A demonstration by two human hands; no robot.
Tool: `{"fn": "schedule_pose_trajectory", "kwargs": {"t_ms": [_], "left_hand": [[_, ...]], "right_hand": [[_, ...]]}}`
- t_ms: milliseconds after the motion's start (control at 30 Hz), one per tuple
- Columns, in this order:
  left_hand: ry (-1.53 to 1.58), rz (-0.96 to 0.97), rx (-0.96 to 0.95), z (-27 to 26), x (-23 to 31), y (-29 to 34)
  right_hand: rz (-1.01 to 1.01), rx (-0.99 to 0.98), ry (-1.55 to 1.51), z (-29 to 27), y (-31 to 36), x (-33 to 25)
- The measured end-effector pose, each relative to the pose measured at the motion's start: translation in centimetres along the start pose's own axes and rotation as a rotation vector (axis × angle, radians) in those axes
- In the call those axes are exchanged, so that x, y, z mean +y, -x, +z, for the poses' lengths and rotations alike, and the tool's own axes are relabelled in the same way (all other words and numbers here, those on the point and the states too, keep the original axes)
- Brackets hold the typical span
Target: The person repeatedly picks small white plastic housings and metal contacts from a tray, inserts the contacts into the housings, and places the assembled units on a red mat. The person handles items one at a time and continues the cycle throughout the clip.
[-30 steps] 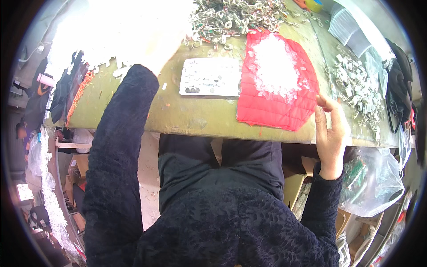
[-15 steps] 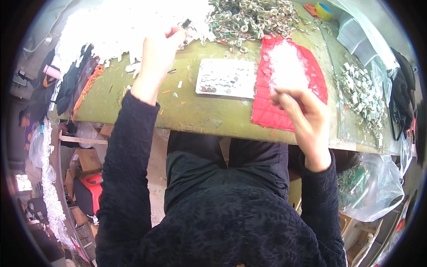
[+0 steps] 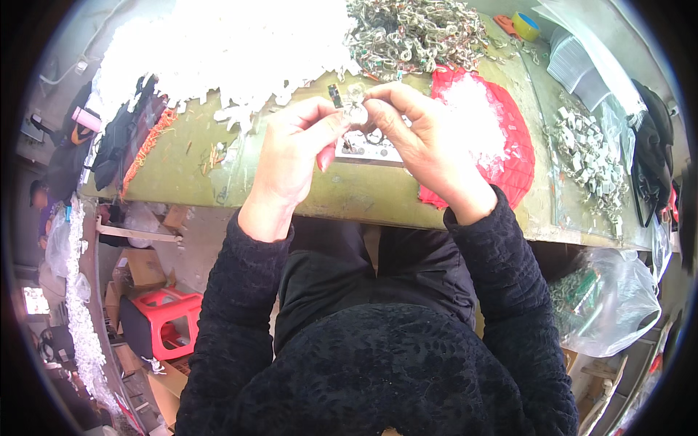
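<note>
Over the table, my left hand point(image 3: 294, 149) pinches a small dark circuit board point(image 3: 334, 95) with a pale coiled wire point(image 3: 355, 96) beside it. My right hand point(image 3: 425, 138) is closed in a pinch against the same spot, its fingertips almost meeting the left ones; what it grips is too small to make out. Below and behind the hands lies a white tray point(image 3: 358, 154) of small round metal discs, largely covered by them. Right of it is a red quilted cloth point(image 3: 518, 156) bearing a heap of small clear pieces point(image 3: 472, 116), partly behind my right hand.
A tangled heap of wired parts point(image 3: 414, 33) lies at the back, beside an overexposed white pile point(image 3: 218, 51). More white pieces with wires point(image 3: 592, 160) are at the right, near a yellow tape roll point(image 3: 525, 27). A red stool point(image 3: 171, 320) stands below left; a clear plastic bag point(image 3: 607, 305) hangs lower right.
My left hand has come back from the far piles with the circuit board and wire. My right hand has moved left from the red cloth, and both now meet above the tray.
</note>
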State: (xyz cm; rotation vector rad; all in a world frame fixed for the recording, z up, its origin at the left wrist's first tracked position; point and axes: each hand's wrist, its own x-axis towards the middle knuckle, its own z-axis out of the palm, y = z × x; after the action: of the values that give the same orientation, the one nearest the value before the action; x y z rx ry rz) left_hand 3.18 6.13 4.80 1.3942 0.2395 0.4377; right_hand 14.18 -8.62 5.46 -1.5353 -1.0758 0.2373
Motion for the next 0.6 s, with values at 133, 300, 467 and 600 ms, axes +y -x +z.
{"fn": "schedule_pose_trajectory", "kwargs": {"t_ms": [133,300,467,600], "left_hand": [[0.044,-0.024,0.022,0.3,-0.5,0.1],[0.068,-0.023,0.079,0.5,-1.4,0.5],[0.266,-0.035,0.113,0.6,-2.2,1.3],[0.207,-0.069,0.069,1.1,-2.4,1.9]], "right_hand": [[0.118,-0.075,-0.25,-0.3,0.1,0.2],[0.184,-0.071,-0.233,0.2,0.2,0.4],[0.25,-0.068,-0.399,0.6,0.8,0.1],[0.323,-0.136,-0.441,0.2,1.3,0.0]]}}
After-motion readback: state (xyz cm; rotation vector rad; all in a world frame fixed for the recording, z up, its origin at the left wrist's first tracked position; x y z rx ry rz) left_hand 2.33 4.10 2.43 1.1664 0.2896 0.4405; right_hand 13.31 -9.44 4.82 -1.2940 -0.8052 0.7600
